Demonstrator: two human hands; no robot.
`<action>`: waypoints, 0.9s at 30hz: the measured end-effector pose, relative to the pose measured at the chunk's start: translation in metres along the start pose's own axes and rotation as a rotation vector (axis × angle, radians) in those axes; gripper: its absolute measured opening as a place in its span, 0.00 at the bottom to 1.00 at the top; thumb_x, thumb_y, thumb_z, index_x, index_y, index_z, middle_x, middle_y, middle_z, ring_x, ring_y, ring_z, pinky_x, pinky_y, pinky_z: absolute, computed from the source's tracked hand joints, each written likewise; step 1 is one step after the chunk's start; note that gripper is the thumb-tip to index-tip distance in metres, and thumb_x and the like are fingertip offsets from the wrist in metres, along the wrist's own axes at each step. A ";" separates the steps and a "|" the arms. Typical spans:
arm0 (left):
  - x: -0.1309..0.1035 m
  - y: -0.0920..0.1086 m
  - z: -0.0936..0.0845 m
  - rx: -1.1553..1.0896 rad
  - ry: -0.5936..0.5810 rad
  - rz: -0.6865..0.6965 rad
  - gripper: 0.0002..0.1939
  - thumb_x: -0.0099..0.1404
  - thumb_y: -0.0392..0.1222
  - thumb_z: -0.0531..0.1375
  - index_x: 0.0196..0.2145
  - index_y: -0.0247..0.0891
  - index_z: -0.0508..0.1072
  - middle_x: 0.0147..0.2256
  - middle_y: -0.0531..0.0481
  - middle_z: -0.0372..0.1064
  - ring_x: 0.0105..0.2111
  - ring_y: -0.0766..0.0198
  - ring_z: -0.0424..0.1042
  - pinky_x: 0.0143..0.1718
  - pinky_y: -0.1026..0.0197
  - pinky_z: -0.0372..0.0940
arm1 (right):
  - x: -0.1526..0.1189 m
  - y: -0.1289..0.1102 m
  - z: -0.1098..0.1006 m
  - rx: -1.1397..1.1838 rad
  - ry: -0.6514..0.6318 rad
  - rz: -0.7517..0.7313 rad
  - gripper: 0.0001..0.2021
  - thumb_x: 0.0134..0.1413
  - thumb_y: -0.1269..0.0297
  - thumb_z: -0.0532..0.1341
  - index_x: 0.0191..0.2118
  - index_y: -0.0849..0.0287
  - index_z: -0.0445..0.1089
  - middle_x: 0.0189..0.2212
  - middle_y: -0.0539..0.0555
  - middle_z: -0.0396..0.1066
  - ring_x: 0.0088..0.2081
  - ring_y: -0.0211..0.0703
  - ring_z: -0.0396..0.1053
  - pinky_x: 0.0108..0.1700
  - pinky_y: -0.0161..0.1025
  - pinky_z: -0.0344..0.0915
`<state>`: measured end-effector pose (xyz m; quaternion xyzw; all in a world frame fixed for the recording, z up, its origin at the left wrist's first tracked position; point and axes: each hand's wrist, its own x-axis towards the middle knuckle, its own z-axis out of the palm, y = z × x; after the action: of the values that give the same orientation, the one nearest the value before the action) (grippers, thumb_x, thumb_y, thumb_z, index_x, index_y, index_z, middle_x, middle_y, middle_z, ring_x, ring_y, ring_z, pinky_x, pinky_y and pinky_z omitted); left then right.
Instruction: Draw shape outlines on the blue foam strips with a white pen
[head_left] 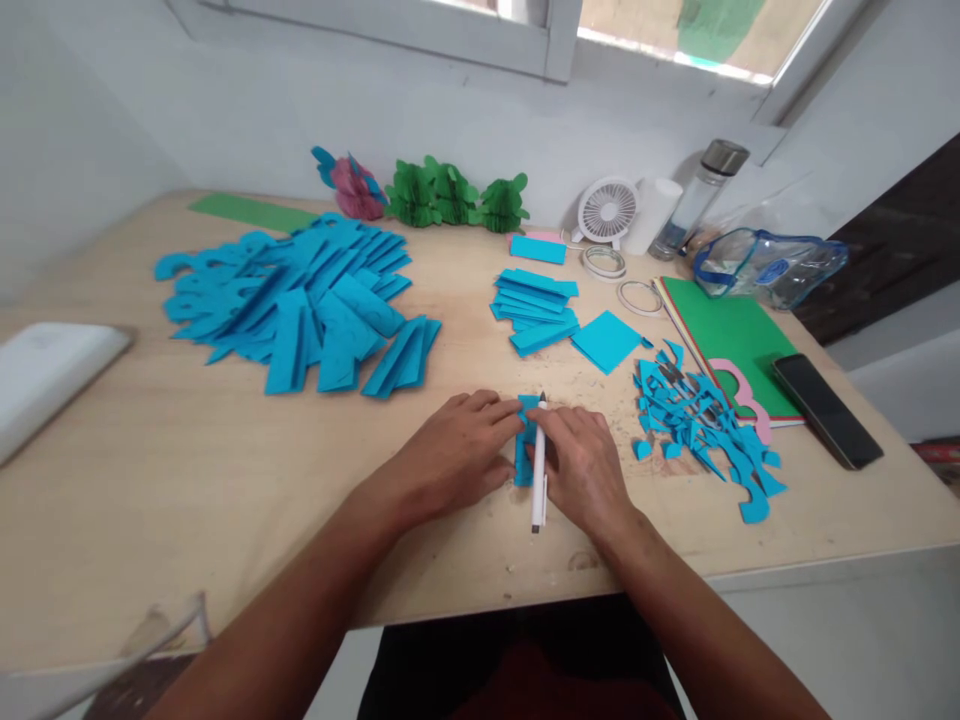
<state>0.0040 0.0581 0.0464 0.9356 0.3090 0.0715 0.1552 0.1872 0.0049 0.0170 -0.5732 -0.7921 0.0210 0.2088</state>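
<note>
A narrow folded blue paper (523, 462) lies upright in the view between both hands near the table's front middle. My left hand (465, 445) is on its left edge, fingers bent and pressed together on the paper. From the right, my right hand (583, 460) has its fingers closed round a white pen (538, 480) and touches the paper's right side. The pen's dark tip points away from me. Both hands hide parts of the paper.
Folded blue papers (300, 300) are heaped at the left. Behind the hands lie a blue stack (536, 305) and a blue square (607, 340). Blue scraps (697, 415), a green sheet (739, 340) and a phone (825, 410) are right; a fan (607, 210) and bottle (694, 205) stand behind.
</note>
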 end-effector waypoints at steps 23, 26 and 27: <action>-0.002 0.002 0.000 0.012 -0.005 -0.002 0.18 0.59 0.32 0.61 0.48 0.37 0.68 0.54 0.41 0.69 0.53 0.50 0.67 0.55 0.46 0.62 | -0.001 0.000 0.002 0.068 0.045 0.015 0.18 0.57 0.74 0.58 0.52 0.58 0.69 0.41 0.59 0.75 0.44 0.53 0.69 0.44 0.47 0.61; -0.002 0.003 -0.001 0.013 -0.033 -0.015 0.18 0.59 0.33 0.61 0.48 0.35 0.69 0.54 0.40 0.68 0.53 0.49 0.66 0.56 0.46 0.62 | -0.001 0.000 0.002 0.074 0.043 0.018 0.19 0.56 0.75 0.58 0.53 0.57 0.69 0.42 0.59 0.75 0.44 0.53 0.69 0.44 0.46 0.61; -0.002 0.003 0.000 0.015 -0.038 -0.019 0.19 0.59 0.33 0.61 0.49 0.35 0.69 0.54 0.40 0.68 0.53 0.49 0.66 0.56 0.46 0.62 | -0.001 0.000 0.002 0.073 0.041 0.016 0.19 0.56 0.75 0.58 0.53 0.57 0.69 0.42 0.59 0.75 0.44 0.53 0.69 0.44 0.46 0.61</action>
<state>0.0038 0.0551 0.0477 0.9349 0.3155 0.0497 0.1545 0.1868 0.0044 0.0145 -0.5716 -0.7819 0.0399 0.2457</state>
